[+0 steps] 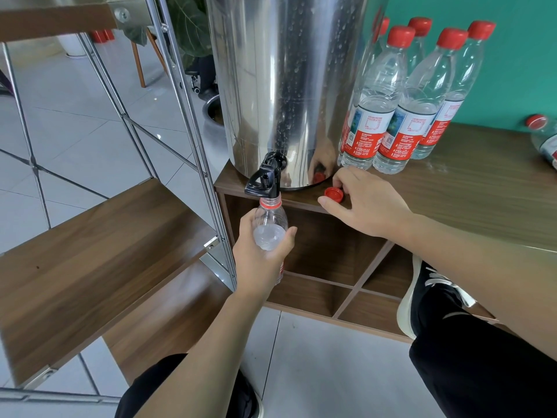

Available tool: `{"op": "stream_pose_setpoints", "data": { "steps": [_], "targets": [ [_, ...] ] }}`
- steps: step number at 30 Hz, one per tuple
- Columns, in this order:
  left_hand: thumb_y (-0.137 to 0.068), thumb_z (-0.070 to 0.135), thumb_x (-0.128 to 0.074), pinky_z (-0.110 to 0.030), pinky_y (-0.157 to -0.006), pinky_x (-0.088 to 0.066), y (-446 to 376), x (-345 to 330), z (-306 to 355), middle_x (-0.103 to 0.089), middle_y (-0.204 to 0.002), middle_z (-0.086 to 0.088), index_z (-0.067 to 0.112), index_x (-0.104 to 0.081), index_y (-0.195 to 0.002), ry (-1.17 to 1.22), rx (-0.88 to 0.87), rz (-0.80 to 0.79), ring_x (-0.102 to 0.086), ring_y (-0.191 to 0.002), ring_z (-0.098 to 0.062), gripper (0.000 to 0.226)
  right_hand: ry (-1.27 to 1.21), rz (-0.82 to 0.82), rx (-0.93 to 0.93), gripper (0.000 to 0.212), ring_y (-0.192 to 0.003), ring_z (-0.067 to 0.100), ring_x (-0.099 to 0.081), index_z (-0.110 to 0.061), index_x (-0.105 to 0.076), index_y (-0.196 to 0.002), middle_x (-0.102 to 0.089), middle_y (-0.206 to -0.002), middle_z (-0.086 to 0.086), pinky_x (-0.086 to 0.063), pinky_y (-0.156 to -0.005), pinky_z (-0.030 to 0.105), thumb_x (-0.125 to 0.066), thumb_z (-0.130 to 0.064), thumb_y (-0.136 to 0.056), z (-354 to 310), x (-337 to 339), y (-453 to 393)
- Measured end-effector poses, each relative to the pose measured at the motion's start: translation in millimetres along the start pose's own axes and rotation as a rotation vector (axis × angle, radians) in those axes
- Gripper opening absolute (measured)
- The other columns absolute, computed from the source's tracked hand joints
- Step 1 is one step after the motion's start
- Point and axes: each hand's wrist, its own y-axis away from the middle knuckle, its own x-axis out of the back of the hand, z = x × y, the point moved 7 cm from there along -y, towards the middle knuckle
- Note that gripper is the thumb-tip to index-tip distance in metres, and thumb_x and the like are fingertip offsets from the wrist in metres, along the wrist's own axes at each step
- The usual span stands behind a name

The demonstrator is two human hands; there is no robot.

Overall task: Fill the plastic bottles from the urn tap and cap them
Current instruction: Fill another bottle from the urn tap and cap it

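Meanwhile, an open bottle (270,224) is being gripped by the left hand (259,254) under the tap (265,178) for filling, while its cap (334,194) is being pinched by the right hand (366,203), ready for capping.

Urn (280,86): polished steel, mirror-bright, beaded with droplets. Tap (265,176): glossy black plastic. Held bottle (269,227): clear, smooth plastic with red neck ring. Loose cap (333,194): red ribbed plastic. Standing bottles (391,101): clear plastic, glossy red-and-white printed labels, red caps. Cabinet top (467,188): matt wood-grain laminate. Shelf frame (180,86): shiny chromed metal. Floor (75,131): glossy pale tile.
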Motion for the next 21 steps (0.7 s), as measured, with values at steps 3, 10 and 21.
{"op": "stream_pose_setpoints", "data": {
  "steps": [3,10,21],
  "targets": [
    [-0.082,0.039,-0.086,-0.003,-0.09,-0.045,0.1,0.2,0.1,-0.063,-0.124,0.017,0.027,-0.05,-0.14,0.003,0.001,-0.001,-0.059,-0.115,0.003,0.069,-0.003,-0.002,0.0,0.041,-0.081,0.011,-0.052,-0.025,-0.052,-0.102,-0.054,-0.093,-0.009,-0.039,-0.068,0.026,-0.048,-0.065,-0.094,-0.3,-0.5,-0.2],
    [-0.082,0.039,-0.086,-0.003,-0.09,-0.044,0.1,-0.1,0.1,-0.063,-0.126,0.015,0.025,-0.05,-0.14,0.004,0.0,-0.002,-0.058,-0.116,0.002,0.07,-0.006,0.002,0.005,0.043,-0.08,0.011,-0.052,-0.025,-0.052,-0.102,-0.054,-0.093,-0.009,-0.039,-0.068,0.026,-0.047,-0.066,-0.093,-0.1,0.1,0.0],
    [-0.082,0.039,-0.086,-0.003,-0.091,-0.044,0.7,0.7,2.1,-0.064,-0.126,0.013,0.024,-0.051,-0.14,0.003,-0.009,0.006,-0.059,-0.117,-0.003,0.07,-0.01,-0.005,0.005,0.04,-0.081,0.012,-0.052,-0.026,-0.05,-0.102,-0.053,-0.092,-0.008,-0.037,-0.068,0.026,-0.048,-0.065,-0.094,-0.3,-0.4,0.1]
  ]
}}
